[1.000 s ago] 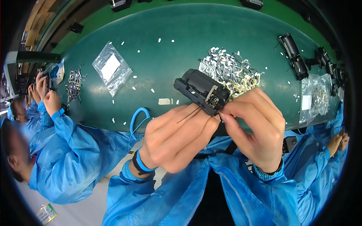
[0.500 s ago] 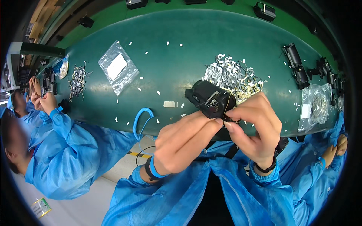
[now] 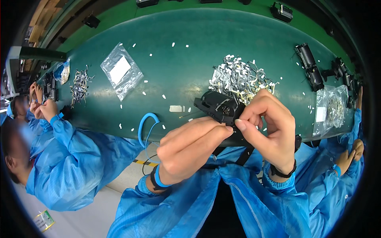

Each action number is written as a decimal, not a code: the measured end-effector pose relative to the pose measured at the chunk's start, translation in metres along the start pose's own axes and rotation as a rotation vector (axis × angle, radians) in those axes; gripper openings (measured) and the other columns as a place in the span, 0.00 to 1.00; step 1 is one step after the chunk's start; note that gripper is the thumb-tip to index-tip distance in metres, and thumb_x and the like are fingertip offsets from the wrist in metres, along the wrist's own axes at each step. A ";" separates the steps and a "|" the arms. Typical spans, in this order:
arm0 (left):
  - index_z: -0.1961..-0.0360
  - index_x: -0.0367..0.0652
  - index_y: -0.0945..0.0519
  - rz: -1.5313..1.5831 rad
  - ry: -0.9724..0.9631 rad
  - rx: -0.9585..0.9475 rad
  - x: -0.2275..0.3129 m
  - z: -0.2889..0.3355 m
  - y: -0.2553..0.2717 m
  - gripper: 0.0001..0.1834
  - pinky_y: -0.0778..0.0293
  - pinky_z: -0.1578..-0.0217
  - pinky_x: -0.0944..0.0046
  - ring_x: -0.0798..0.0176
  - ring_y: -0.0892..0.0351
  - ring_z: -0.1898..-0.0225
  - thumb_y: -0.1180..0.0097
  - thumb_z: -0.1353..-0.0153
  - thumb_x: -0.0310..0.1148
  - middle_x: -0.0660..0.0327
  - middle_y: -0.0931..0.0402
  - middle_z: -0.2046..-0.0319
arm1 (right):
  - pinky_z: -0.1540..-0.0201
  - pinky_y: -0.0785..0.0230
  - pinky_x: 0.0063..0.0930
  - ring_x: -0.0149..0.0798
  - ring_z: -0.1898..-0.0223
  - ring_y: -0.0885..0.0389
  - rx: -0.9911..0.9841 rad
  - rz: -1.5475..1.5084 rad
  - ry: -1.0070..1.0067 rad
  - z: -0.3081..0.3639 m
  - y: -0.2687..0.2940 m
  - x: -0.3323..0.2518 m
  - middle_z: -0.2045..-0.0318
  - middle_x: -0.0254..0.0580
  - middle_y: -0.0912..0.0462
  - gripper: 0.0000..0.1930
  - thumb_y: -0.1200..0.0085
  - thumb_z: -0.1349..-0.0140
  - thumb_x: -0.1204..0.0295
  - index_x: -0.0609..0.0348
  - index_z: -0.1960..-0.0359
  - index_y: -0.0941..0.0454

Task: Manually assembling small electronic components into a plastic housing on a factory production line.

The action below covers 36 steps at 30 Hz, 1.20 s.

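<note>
"What are we photographing at this green table point(image 3: 170, 75)?"

"We are watching one black housing point(image 3: 218, 104) tilting in two bare hands, just on the near side of the large cable heap point(image 3: 238, 75). The left hand point(image 3: 190, 144) is gripping the housing from below; the right hand point(image 3: 272, 129) is bringing thumb and forefinger together at its near right corner. Exactly what those two are pinching, we cannot tell."

"And how many things are we counting around the large cable heap?"

"Well to its left, we are seeing one clear bag point(image 3: 131, 80) lying flat and, farther out, one smaller cable heap point(image 3: 79, 87). To its right, two black cylindrical units point(image 3: 304, 55) are lying end to end, with a second clear bag point(image 3: 320, 127) resting nearer us. One blue coiled cord point(image 3: 140, 131) is curling to its near left, and more than ten white scraps point(image 3: 164, 96) are dotting the surface on both sides of it."
</note>
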State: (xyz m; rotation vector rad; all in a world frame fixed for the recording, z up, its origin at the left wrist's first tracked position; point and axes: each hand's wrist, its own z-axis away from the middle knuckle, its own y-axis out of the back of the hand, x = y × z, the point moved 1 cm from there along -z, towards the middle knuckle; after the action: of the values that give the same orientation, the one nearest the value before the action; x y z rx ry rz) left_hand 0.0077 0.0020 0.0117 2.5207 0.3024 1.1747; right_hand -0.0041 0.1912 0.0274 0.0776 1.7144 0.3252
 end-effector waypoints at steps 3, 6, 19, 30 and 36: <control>0.68 0.29 0.15 0.008 0.039 0.014 0.001 -0.001 -0.001 0.10 0.20 0.70 0.66 0.56 0.14 0.70 0.30 0.54 0.14 0.50 0.16 0.71 | 0.73 0.39 0.22 0.30 0.74 0.30 0.050 -0.029 -0.046 0.002 -0.003 -0.002 0.73 0.35 0.25 0.06 0.35 0.47 0.82 0.62 0.69 0.19; 0.68 0.29 0.15 0.006 0.174 0.026 0.006 -0.002 0.000 0.09 0.21 0.69 0.67 0.58 0.15 0.70 0.31 0.53 0.14 0.49 0.16 0.71 | 0.72 0.37 0.24 0.33 0.73 0.28 0.126 0.220 0.310 0.000 -0.005 -0.001 0.71 0.36 0.23 0.11 0.34 0.51 0.84 0.61 0.64 0.14; 0.64 0.31 0.14 0.099 0.353 0.015 0.007 0.002 0.007 0.10 0.20 0.66 0.65 0.57 0.14 0.67 0.32 0.49 0.15 0.51 0.15 0.68 | 0.69 0.32 0.25 0.34 0.68 0.24 0.146 0.166 0.328 0.005 0.004 0.000 0.61 0.40 0.21 0.22 0.26 0.55 0.77 0.60 0.55 0.15; 0.62 0.28 0.15 0.496 0.413 0.066 0.015 -0.002 -0.003 0.08 0.17 0.59 0.60 0.55 0.12 0.62 0.37 0.44 0.14 0.46 0.14 0.64 | 0.67 0.28 0.34 0.46 0.68 0.19 -0.004 0.455 0.238 -0.057 0.032 -0.024 0.68 0.48 0.20 0.16 0.49 0.50 0.88 0.65 0.58 0.18; 0.59 0.30 0.15 0.525 0.233 -0.035 0.017 0.006 0.002 0.09 0.19 0.66 0.66 0.59 0.13 0.66 0.39 0.42 0.14 0.51 0.13 0.66 | 0.69 0.27 0.30 0.35 0.71 0.16 0.262 0.630 0.090 -0.187 0.077 -0.020 0.76 0.49 0.19 0.08 0.46 0.39 0.76 0.67 0.61 0.19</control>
State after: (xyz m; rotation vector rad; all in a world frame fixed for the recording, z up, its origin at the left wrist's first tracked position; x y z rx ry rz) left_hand 0.0235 0.0043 0.0208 2.5070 -0.3491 1.6488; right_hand -0.1934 0.2278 0.0919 0.8159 1.7823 0.5689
